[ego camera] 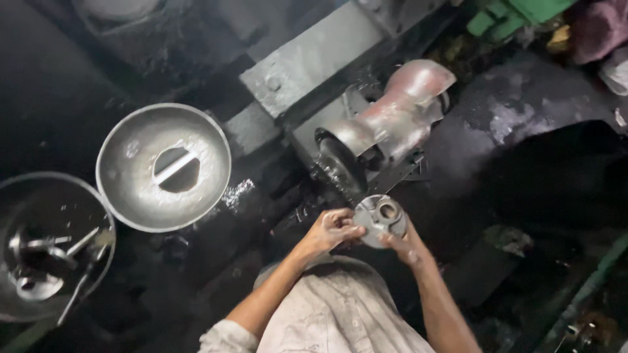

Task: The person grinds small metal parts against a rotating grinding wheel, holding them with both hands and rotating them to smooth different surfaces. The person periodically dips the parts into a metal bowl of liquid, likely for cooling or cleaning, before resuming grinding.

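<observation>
The left hand point(332, 230) is curled, its fingers closed against the left rim of a round grey metal casting point(381, 219), thumb and fingertips pressing on the edge. The right hand point(407, 243) grips the same piece from the lower right, fingers wrapped under and around the rim, so the casting sits pinched between both hands, its face with a raised hub and central hole turned up toward the camera. It is held in the air just in front of the person's chest, just below a dark grinding wheel point(341, 163).

Both forearms rise from the bottom of the view and converge on the casting, elbows bent, wrists angled inward; a pale, soiled shirt point(333, 310) fills the space between them.

Far to the left of the hands a shallow metal bowl point(33, 196) holds a few slim tools and bits of metal. Nearer, up and left of the left hand, lies a dished metal pan point(137, 189) with an opening and a bar across its middle. Directly above the grip, the wheel sits on a greyish-red motor housing point(399, 108), mounted against a grey painted machine block point(314, 55). The floor point(523, 170) around is black, greasy and dimly lit, with green painted parts point(517, 13) up and right of the hands.
</observation>
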